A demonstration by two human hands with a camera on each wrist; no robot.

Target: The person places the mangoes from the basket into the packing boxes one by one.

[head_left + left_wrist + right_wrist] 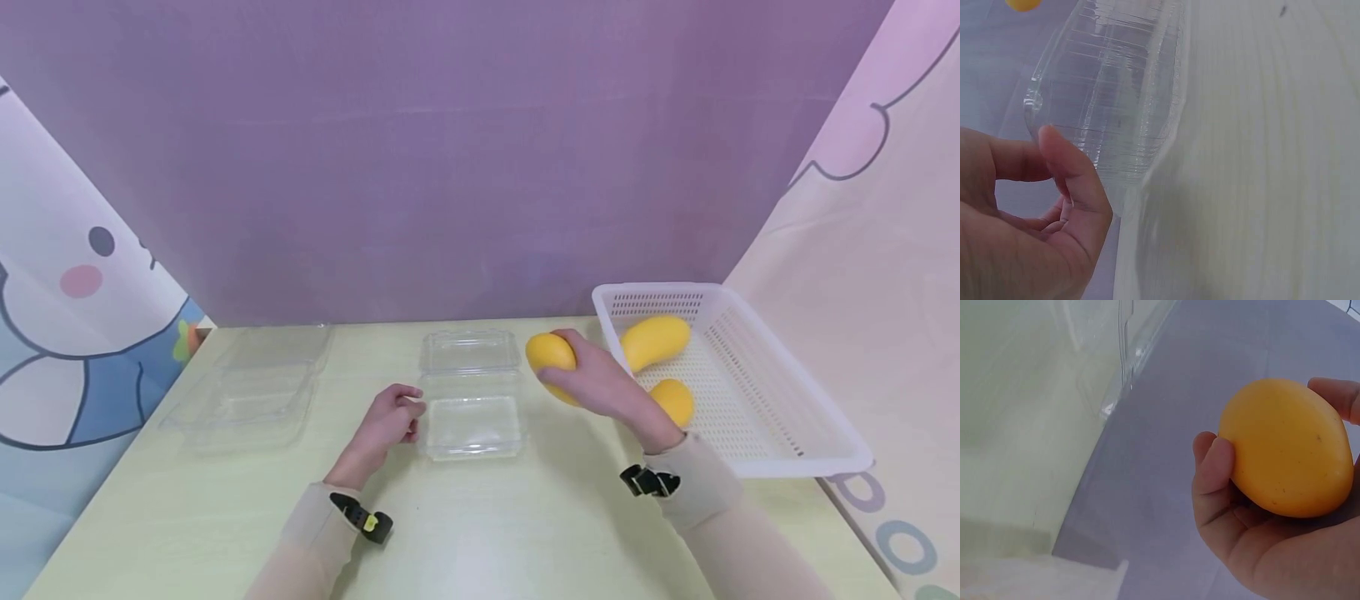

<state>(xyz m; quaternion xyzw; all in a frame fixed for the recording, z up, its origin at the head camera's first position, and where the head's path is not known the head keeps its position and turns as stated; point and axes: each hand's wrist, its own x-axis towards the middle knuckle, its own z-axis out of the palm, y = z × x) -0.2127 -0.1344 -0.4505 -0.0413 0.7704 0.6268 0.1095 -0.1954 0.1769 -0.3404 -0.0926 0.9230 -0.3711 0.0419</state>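
Note:
A yellow mango point(551, 364) is in my right hand point(600, 382), raised above the table between the basket and a clear plastic clamshell container. In the right wrist view, thumb and fingers curl around the mango point(1285, 450). The container point(474, 429) lies opened in the middle, its other half point(470, 353) farther back. At its left side is my left hand point(390, 418), fingers bent. Seen from the left wrist, index finger and thumb come together at the edge of the container point(1116, 81) and appear to pinch it; the exact contact is partly hidden.
A white perforated basket point(813, 467) stands on the right with two more mangoes point(660, 340) in its left part. More clear containers point(247, 396) lie at the left of the pale table point(480, 542). A purple backdrop point(465, 167) rises behind the table's far edge.

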